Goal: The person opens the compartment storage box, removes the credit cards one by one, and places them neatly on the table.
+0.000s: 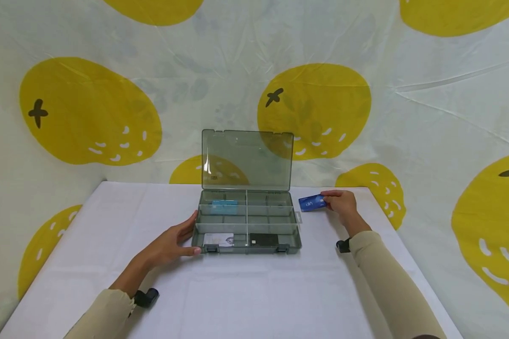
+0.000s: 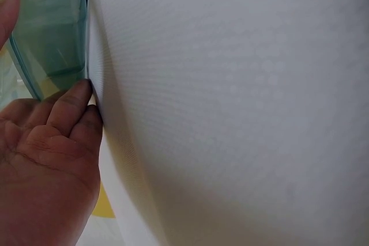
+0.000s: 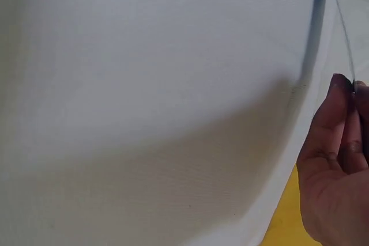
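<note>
A blue bank card (image 1: 312, 203) is pinched at its right end by my right hand (image 1: 342, 205), just right of the box and above the table. The right wrist view shows the card edge-on (image 3: 345, 27) between thumb and fingers. A translucent grey divided box (image 1: 247, 250) stands with its lid (image 1: 247, 162) raised. My left hand (image 1: 171, 242) rests against the box's left side, thumb at the front corner, fingers along the wall. Inside lie a light blue card (image 1: 224, 206) at back left, a white card (image 1: 218, 239) at front left and a black card (image 1: 263, 240) at front right.
A white cloth covers the table (image 1: 246, 296). Behind it hangs a white curtain (image 1: 233, 56) printed with yellow fruit, close to the upright lid. A small latch tab (image 1: 298, 217) sticks out from the box's right side.
</note>
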Demonstrator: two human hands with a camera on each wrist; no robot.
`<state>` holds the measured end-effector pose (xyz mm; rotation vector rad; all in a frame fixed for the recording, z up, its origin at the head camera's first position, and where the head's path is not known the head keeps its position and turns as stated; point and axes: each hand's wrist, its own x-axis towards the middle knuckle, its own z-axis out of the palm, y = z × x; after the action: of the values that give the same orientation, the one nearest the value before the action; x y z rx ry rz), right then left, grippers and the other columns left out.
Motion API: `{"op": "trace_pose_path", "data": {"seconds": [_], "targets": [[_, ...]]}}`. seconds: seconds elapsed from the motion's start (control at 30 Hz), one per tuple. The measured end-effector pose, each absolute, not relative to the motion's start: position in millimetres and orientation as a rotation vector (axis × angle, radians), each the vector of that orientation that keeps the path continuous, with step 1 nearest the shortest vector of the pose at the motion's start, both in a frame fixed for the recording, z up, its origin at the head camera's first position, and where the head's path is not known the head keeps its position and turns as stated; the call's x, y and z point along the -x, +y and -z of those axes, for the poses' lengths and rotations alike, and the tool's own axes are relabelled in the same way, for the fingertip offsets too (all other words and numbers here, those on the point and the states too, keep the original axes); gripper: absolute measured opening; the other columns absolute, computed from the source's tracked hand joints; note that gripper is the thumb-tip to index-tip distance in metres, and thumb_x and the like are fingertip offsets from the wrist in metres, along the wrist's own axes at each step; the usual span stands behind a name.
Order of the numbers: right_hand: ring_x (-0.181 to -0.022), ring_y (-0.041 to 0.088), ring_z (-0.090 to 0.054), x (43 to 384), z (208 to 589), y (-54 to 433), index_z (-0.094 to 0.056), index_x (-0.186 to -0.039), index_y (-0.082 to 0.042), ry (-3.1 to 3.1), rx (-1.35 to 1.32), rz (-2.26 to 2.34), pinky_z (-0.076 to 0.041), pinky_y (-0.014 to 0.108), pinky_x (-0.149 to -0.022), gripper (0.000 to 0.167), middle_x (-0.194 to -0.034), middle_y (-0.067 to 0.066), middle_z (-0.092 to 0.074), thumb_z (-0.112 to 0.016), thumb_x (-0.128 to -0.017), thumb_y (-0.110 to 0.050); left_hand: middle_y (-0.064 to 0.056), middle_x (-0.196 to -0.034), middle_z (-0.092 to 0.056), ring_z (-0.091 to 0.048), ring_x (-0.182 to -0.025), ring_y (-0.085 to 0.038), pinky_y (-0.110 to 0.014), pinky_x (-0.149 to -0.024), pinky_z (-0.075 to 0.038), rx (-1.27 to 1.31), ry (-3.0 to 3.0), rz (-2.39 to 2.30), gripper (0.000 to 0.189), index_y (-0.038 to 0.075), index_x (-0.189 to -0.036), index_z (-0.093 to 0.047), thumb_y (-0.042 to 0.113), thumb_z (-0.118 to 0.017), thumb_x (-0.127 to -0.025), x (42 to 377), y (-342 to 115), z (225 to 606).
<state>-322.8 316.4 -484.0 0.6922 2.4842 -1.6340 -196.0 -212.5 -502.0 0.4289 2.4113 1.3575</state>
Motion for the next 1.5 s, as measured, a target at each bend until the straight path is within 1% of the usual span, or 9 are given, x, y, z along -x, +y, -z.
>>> {"op": "trace_pose_path", "data": {"seconds": [0.13,0.33,0.43,0.67,0.8,1.07,1.27,1.43,1.5], "targets": [[-0.123,0.029,-0.059,325.2,490.8,317.6,-0.074,-0.135,-0.009,2.552,-0.695,1.493,-0.055,0.029,-0.097,0.031,-0.148,0.018,-0.06,-0.06,-0.107,-0.017,-0.007,-0.18,-0.012,-0.031,-0.161,-0.036,-0.053,-0.129,-0.027,-0.44,2.411,-1.358,0.119,0.02,-0.173,-0.009,0.032,-0.09,-0.086,196.8,-212.1,501.6],[-0.111,0.027,-0.063,322.8,493.4,314.8,-0.076,-0.129,-0.009,2.638,-0.678,1.366,-0.056,0.025,-0.083,0.032,-0.133,0.017,-0.069,-0.063,-0.105,-0.025,-0.007,-0.18,-0.013,-0.032,-0.161,-0.036,-0.054,-0.129,-0.026,-0.438,2.437,-1.334,0.119,0.022,-0.173,-0.009,0.032,-0.09,-0.086,196.8,-213.3,499.1],[-0.107,0.027,-0.063,320.7,488.6,311.3,-0.076,-0.127,-0.008,2.715,-0.648,1.313,-0.054,0.027,-0.082,0.033,-0.126,0.016,-0.072,-0.065,-0.104,-0.029,-0.01,-0.179,-0.013,-0.032,-0.161,-0.038,-0.056,-0.129,-0.026,-0.454,2.439,-1.338,0.118,0.02,-0.173,-0.009,0.031,-0.089,-0.087,196.5,-213.5,497.6],[-0.121,0.034,-0.066,319.3,467.5,288.1,-0.069,-0.134,-0.012,2.679,-0.592,1.496,-0.055,0.041,-0.107,0.038,-0.136,0.016,-0.068,-0.065,-0.107,-0.039,-0.012,-0.179,-0.013,-0.032,-0.161,-0.038,-0.057,-0.128,-0.026,-0.465,2.434,-1.334,0.118,0.019,-0.173,-0.008,0.033,-0.089,-0.088,197.3,-213.8,499.2],[-0.127,0.038,-0.066,317.9,451.6,268.1,-0.068,-0.132,-0.013,2.639,-0.512,1.614,-0.054,0.045,-0.113,0.037,-0.139,0.018,-0.068,-0.065,-0.106,-0.038,-0.009,-0.18,-0.013,-0.031,-0.161,-0.036,-0.053,-0.128,-0.026,-0.448,2.43,-1.341,0.119,0.02,-0.173,-0.008,0.033,-0.089,-0.087,197.4,-213.7,499.2],[-0.108,0.03,-0.072,312.8,430.4,225.2,-0.07,-0.129,-0.009,2.557,-0.305,1.793,-0.059,0.048,-0.105,0.034,-0.133,0.02,-0.072,-0.066,-0.106,-0.033,-0.009,-0.18,-0.013,-0.031,-0.161,-0.036,-0.053,-0.129,-0.026,-0.431,2.416,-1.354,0.119,0.021,-0.173,-0.008,0.032,-0.09,-0.087,196.2,-213.4,499.1],[-0.117,0.042,-0.07,307.2,420.9,188.1,-0.069,-0.132,-0.006,2.471,-0.157,1.852,-0.06,0.051,-0.104,0.034,-0.132,0.02,-0.072,-0.067,-0.106,-0.028,-0.012,-0.18,-0.012,-0.03,-0.161,-0.039,-0.055,-0.128,-0.026,-0.435,2.411,-1.346,0.119,0.021,-0.173,-0.006,0.032,-0.089,-0.088,195.6,-212.4,498.6],[-0.108,0.03,-0.074,306.2,413.4,158.0,-0.066,-0.138,-0.007,2.382,-0.028,1.819,-0.064,0.044,-0.096,0.038,-0.134,0.019,-0.071,-0.066,-0.106,-0.028,-0.009,-0.18,-0.012,-0.03,-0.162,-0.036,-0.052,-0.129,-0.026,-0.421,2.395,-1.365,0.12,0.023,-0.173,-0.007,0.032,-0.09,-0.087,196.1,-212.5,500.2],[-0.11,0.031,-0.074,306.6,411.7,146.1,-0.065,-0.139,-0.007,2.349,0.017,1.8,-0.064,0.044,-0.095,0.039,-0.135,0.019,-0.071,-0.066,-0.106,-0.027,-0.01,-0.18,-0.012,-0.03,-0.162,-0.037,-0.052,-0.129,-0.026,-0.425,2.397,-1.367,0.12,0.022,-0.173,-0.007,0.032,-0.09,-0.086,196.1,-212.8,500.7]]}}
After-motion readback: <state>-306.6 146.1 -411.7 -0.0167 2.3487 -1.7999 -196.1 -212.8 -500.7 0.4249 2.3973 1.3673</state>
